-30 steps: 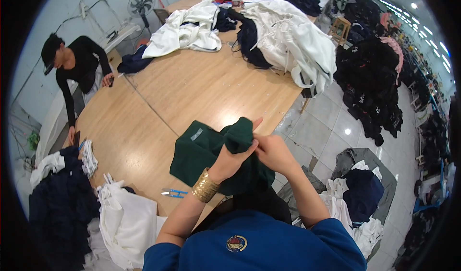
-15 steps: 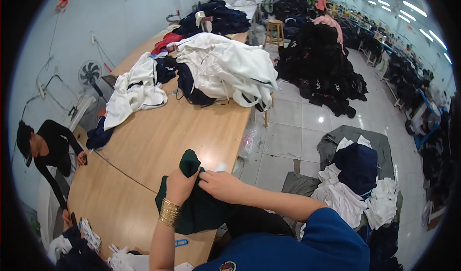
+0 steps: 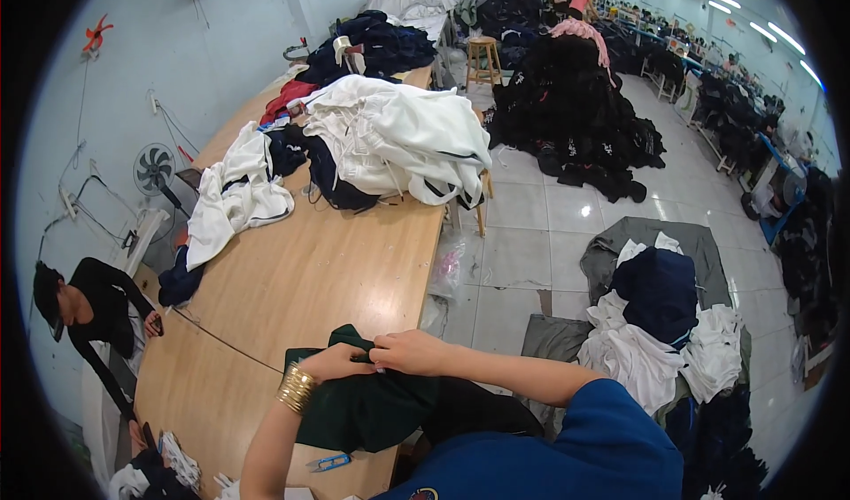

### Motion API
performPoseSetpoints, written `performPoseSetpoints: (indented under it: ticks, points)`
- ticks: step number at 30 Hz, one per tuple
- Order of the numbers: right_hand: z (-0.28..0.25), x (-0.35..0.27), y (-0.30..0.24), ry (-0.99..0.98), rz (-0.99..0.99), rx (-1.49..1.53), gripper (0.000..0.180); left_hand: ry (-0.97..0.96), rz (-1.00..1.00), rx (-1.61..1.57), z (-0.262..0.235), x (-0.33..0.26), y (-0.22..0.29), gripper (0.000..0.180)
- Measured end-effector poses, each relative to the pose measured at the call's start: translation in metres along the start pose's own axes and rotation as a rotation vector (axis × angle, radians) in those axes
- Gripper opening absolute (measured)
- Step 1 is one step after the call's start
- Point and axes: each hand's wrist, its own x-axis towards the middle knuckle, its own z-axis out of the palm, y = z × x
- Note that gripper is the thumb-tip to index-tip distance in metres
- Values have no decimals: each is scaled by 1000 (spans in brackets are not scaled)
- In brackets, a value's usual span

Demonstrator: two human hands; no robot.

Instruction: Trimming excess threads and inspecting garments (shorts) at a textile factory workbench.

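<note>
A dark green garment hangs and lies bunched at the near edge of the table. My left hand, below a stack of gold bangles, is closed on its upper edge. Right beside it, my right hand pinches the same cloth, and the fingertips of both hands nearly meet. What part of the garment lies between the fingers is too small to make out. A pair of blue thread snips rests on the table just below the cloth, near my left forearm.
White garments are heaped across the wooden table, navy ones behind. At left a person in black works by the table. On the floor at right lie white and navy clothes; a black clothing pile stands farther back.
My left hand has turned from upright to flatter and lowered, and the cloth bulging above it has dropped. My right hand stays beside it. The snips show more fully.
</note>
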Motion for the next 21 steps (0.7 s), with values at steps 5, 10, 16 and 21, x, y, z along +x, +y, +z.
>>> performPoseSetpoints:
  ticks: [5,10,16,21]
  points:
    - [-2,1,-4,24,-83,-87,20,-190,-154,-403,-28,-15,-8,39]
    - [-3,12,-10,-25,-140,-111,23,-8,-11,586,-11,-12,7,19]
    - [0,22,-11,-30,-123,-171,23,598,192,1076,9,-36,29,13]
    - [2,17,-12,82,-40,-121,21,344,-224,-355,-4,-63,35,19]
